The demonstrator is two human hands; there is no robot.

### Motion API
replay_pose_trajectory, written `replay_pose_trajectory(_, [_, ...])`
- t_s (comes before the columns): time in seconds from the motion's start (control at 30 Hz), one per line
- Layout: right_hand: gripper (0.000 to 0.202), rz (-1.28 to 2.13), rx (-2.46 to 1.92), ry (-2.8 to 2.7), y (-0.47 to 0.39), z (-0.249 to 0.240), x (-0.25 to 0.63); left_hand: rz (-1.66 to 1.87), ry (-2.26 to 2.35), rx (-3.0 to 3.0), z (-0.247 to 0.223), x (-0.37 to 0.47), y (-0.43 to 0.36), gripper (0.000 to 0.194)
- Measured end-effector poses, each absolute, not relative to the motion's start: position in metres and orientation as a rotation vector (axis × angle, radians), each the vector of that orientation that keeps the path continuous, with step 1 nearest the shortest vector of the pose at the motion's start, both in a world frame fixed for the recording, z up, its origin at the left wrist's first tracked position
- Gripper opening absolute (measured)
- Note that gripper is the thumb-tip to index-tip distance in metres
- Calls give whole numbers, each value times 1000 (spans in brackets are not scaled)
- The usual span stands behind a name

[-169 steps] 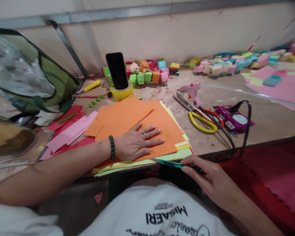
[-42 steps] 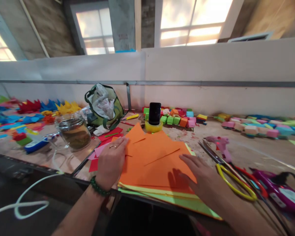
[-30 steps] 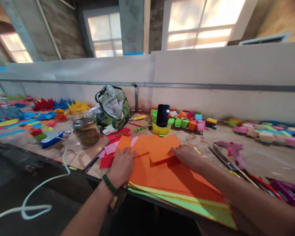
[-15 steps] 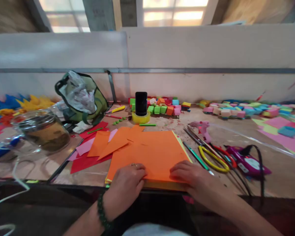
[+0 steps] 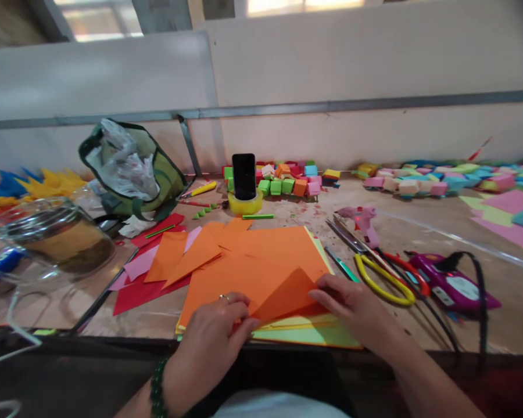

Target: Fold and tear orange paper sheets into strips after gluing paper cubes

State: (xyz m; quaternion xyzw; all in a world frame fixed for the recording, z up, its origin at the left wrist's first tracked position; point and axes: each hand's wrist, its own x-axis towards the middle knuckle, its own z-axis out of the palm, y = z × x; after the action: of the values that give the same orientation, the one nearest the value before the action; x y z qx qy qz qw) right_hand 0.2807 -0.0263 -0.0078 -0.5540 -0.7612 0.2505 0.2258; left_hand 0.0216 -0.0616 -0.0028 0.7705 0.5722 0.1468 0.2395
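A large orange paper sheet (image 5: 230,273) lies on a stack of yellow and green paper (image 5: 314,335) at the table's front edge. Its near right corner is folded up and over into a triangular flap (image 5: 287,293). My right hand (image 5: 353,305) pinches the flap's right tip between thumb and fingers. At the flap's left end, my left hand (image 5: 218,328) holds the near edge of the same sheet, thumb and fingers pressed together. Left of the stack are smaller orange pieces (image 5: 161,255) and red paper (image 5: 135,295).
Yellow-handled scissors (image 5: 383,284), a green cutter (image 5: 342,264), a pink glue gun (image 5: 361,223) and a purple device (image 5: 448,287) lie to the right. A phone (image 5: 244,177) stands in a tape roll (image 5: 245,203). At left are a glass jar (image 5: 78,244) and a green bag (image 5: 133,180).
The orange sheet's near right corner has been lifted and folded inward, uncovering yellow and green sheets. My right hand has gone from resting flat to pinching. The view has tipped downward.
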Motion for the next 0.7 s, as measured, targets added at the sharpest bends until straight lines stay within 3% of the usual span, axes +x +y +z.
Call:
replay_pose_trajectory(0.1, [21,716,-1497,-2012,-24,-16,281,455,1569,2088,-4,22,-60,22])
replay_pose_trajectory(0.27, [30,713,-1424,-1928,-23,-30,288,572,1562,2114,-9,21,-56,16])
replay_pose_trajectory(0.4, [25,478,-1202,-2070,-22,-29,292,894,1395,2372,-3,15,-54,15])
replay_pose_trajectory(0.53, [8,181,-1000,-2001,-26,-24,291,1317,1123,2791,6,9,-67,22])
replay_pose_trajectory(0.7, [12,-189,-885,-1656,-37,-14,292,1514,951,3024,-7,10,-80,22])
